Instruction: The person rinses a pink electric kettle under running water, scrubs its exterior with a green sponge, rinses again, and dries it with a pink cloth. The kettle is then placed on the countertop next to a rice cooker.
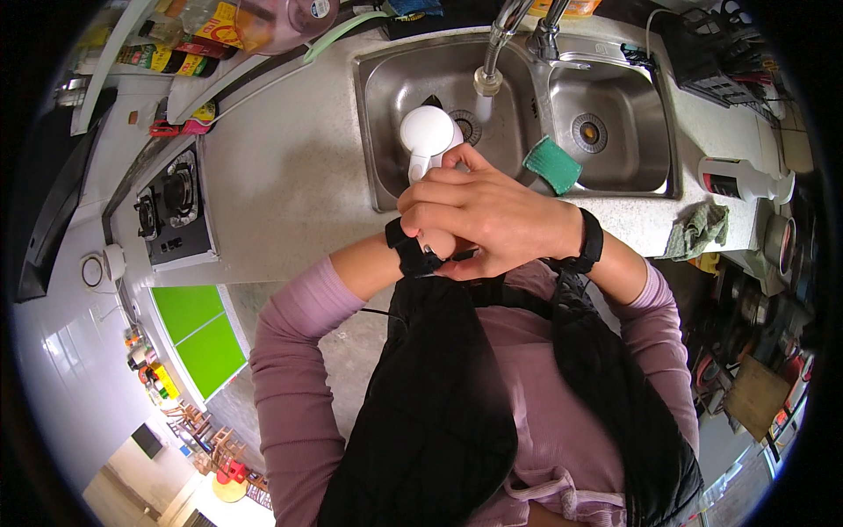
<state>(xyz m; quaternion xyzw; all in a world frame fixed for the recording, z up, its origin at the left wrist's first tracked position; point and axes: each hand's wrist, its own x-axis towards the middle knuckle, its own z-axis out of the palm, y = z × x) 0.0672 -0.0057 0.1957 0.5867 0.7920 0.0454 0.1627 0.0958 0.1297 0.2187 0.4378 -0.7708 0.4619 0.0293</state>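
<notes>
My right hand [490,221] lies across my left hand [440,244], in front of my chest at the sink's near edge. Its forefinger and thumb close on the black wrist strap [411,253] at my left wrist. Most of my left hand is hidden underneath, so I cannot tell how its fingers are set. A second black strap [591,242] circles my right wrist. Just beyond the hands, a white rounded kettle-like vessel with a handle [428,130] stands in the larger basin of the steel sink [363,125]; my fingers hide its near part.
Over the larger basin hangs a metal tap [489,78]. A green scouring sponge [553,165] rests by the divider. On the right are a white bottle [741,178] and a crumpled cloth [695,230] at the counter edge. A gas hob [172,204] is at left.
</notes>
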